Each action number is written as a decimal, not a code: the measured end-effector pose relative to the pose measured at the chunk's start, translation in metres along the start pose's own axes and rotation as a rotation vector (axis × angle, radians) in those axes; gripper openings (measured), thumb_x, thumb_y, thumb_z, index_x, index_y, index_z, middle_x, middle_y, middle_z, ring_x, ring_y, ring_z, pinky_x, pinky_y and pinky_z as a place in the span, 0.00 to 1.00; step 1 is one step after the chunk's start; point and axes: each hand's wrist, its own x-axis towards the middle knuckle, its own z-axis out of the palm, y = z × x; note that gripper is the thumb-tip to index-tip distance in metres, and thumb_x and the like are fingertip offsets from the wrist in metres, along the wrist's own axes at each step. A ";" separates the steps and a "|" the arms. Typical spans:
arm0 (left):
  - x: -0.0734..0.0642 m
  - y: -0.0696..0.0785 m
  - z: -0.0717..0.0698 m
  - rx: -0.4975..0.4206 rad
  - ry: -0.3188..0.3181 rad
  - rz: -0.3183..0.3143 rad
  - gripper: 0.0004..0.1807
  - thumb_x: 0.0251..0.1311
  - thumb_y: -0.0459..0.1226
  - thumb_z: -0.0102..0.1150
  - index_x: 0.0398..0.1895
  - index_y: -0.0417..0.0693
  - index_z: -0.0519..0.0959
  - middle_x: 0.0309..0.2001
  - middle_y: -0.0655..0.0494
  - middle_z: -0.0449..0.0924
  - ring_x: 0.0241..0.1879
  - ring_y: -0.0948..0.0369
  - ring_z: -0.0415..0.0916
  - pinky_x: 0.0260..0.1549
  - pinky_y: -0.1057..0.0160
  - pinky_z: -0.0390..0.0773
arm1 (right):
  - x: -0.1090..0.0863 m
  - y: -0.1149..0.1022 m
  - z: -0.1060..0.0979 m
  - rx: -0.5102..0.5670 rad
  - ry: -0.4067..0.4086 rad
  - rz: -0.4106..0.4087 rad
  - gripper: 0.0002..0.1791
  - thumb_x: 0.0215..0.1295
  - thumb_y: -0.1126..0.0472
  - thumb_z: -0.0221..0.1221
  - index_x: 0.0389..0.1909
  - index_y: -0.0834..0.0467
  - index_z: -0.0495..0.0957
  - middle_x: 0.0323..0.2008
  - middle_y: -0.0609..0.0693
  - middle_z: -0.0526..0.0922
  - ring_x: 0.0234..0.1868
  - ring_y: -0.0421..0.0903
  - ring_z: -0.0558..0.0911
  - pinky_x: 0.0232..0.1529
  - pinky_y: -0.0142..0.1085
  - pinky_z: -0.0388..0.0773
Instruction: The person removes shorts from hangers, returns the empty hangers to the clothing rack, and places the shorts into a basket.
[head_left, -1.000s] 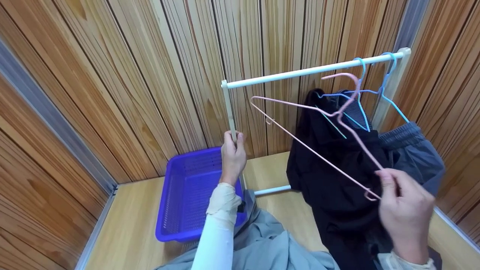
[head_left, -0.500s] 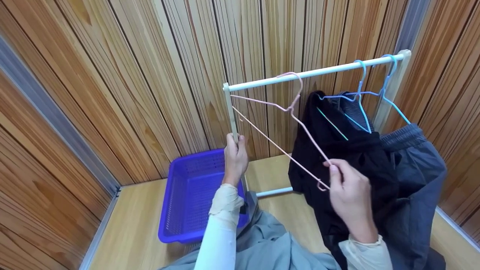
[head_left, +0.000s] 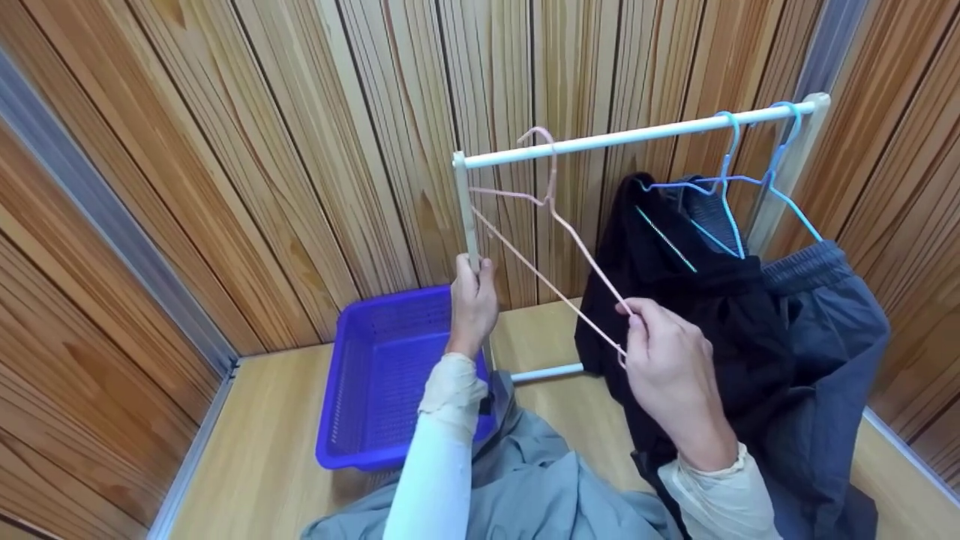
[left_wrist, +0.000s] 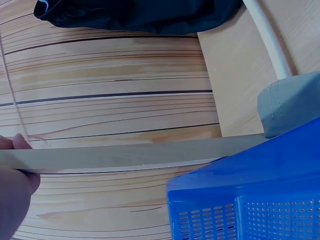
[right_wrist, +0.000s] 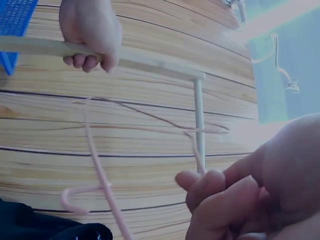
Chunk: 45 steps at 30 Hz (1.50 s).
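My left hand (head_left: 474, 311) grips the pale left post (head_left: 466, 214) of a small clothes rack, its thumb and fingers round it. With my right hand (head_left: 667, 375) I pinch a pink wire clothes hanger (head_left: 553, 176) near its lower right corner. The hanger's hook rises above the white rail (head_left: 637, 136) close to its left end; whether it rests on the rail I cannot tell. In the right wrist view, the right fingertips (right_wrist: 200, 185) close on the hanger wire. The left wrist view shows only part of the left hand (left_wrist: 15, 200) on the post.
A black garment (head_left: 690, 322) and grey trousers (head_left: 832, 322) hang on blue hangers at the rail's right. A purple-blue plastic basket (head_left: 328, 390) stands left of the rack. Grey-green cloth (head_left: 555, 487) covers the lap in front. Wood-panelled walls (head_left: 300, 150) close in behind.
My right hand has carried the pink hanger leftward, from in front of the black garment to the rail's left end, its hook now at the rail. The left hand keeps its grip on the post.
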 end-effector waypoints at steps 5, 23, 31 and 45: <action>-0.001 -0.001 0.000 -0.014 0.006 -0.005 0.08 0.84 0.38 0.43 0.45 0.43 0.68 0.27 0.61 0.60 0.27 0.61 0.60 0.29 0.64 0.63 | -0.001 -0.010 0.009 -0.009 -0.034 0.008 0.11 0.74 0.69 0.55 0.46 0.62 0.86 0.42 0.61 0.92 0.42 0.63 0.89 0.39 0.61 0.80; -0.003 0.001 -0.001 -0.055 0.026 -0.027 0.13 0.83 0.43 0.42 0.48 0.43 0.71 0.26 0.61 0.61 0.27 0.60 0.60 0.30 0.62 0.63 | -0.029 -0.057 0.060 0.040 -0.033 -0.143 0.12 0.70 0.71 0.59 0.49 0.67 0.87 0.31 0.55 0.89 0.30 0.53 0.88 0.33 0.49 0.85; -0.004 0.002 -0.002 -0.061 0.009 -0.046 0.14 0.84 0.45 0.42 0.51 0.44 0.71 0.26 0.61 0.60 0.27 0.61 0.59 0.30 0.62 0.62 | -0.030 -0.063 0.063 0.060 -0.062 -0.140 0.11 0.69 0.67 0.62 0.48 0.66 0.87 0.31 0.54 0.90 0.33 0.52 0.90 0.37 0.49 0.86; -0.004 0.003 -0.003 -0.003 0.030 0.010 0.10 0.81 0.39 0.50 0.52 0.40 0.72 0.33 0.56 0.69 0.35 0.58 0.68 0.40 0.61 0.70 | -0.030 -0.052 0.059 0.182 -0.150 -0.027 0.13 0.76 0.54 0.62 0.48 0.59 0.89 0.24 0.47 0.81 0.26 0.37 0.76 0.30 0.32 0.73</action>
